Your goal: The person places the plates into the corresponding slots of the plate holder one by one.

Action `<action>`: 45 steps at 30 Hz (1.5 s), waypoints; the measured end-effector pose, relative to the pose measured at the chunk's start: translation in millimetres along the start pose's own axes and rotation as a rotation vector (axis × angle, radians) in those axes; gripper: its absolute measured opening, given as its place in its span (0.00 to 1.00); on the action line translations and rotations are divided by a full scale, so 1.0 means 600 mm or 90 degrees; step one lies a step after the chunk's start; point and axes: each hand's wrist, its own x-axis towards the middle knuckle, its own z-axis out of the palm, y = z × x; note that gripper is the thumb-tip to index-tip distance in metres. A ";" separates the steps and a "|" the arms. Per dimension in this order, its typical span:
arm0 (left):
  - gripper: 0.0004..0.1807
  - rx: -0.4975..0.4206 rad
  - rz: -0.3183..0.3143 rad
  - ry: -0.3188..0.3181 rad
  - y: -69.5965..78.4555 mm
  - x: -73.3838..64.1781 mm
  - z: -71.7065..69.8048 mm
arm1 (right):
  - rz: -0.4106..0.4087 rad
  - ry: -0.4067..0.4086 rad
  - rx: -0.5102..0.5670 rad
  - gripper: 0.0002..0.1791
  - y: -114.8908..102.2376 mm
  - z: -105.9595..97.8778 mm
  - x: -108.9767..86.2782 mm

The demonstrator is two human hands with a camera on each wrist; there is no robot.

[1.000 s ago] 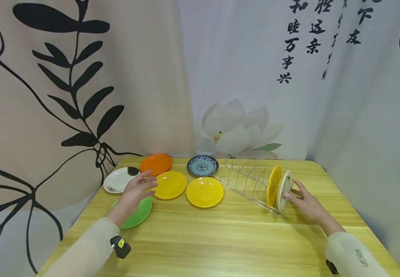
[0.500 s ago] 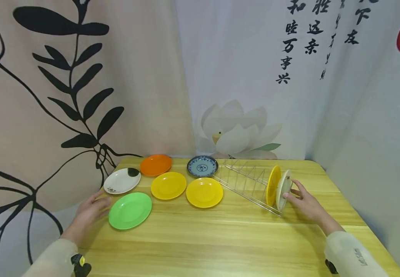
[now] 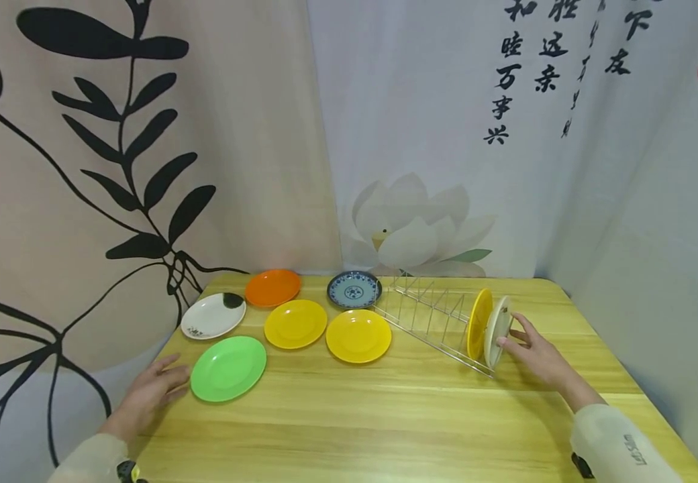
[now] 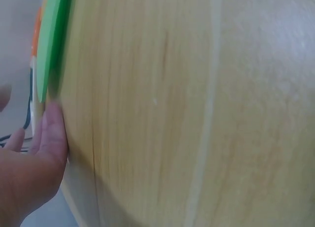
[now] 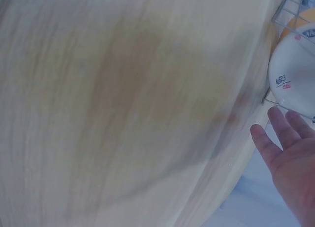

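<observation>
My left hand (image 3: 151, 394) is beside the left edge of a green plate (image 3: 228, 369), fingers loosely extended. In the left wrist view its fingertips come right up to the rim of the green plate (image 4: 51, 35); whether they touch it I cannot tell. At the right, my right hand (image 3: 533, 352) is held by a white plate (image 3: 497, 332) that stands on edge at the near end of a wire dish rack (image 3: 427, 315). The right wrist view shows that hand (image 5: 295, 160) with spread fingers just below the white plate (image 5: 295, 72). A yellow plate (image 3: 478, 325) stands beside it in the rack.
Flat on the wooden table (image 3: 385, 422) lie a white plate with a black patch (image 3: 213, 316), an orange plate (image 3: 272, 288), two yellow plates (image 3: 295, 325) and a blue patterned plate (image 3: 354, 290). The blue one adjoins the rack's far left end. Printed curtains (image 3: 264, 134) hang behind.
My left hand has drawn back leftward and down from above the green plate to its left side. My right hand and the plates have stayed in place.
</observation>
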 end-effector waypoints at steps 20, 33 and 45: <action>0.46 0.091 -0.044 -0.010 0.011 0.012 0.026 | -0.013 0.003 0.003 0.46 0.006 -0.004 0.001; 0.41 0.121 -0.039 0.002 0.009 0.013 0.024 | -0.022 0.004 -0.008 0.46 -0.002 -0.002 -0.001; 0.36 0.066 0.001 -0.050 0.012 0.016 0.037 | -0.030 0.002 0.006 0.45 0.002 -0.002 0.003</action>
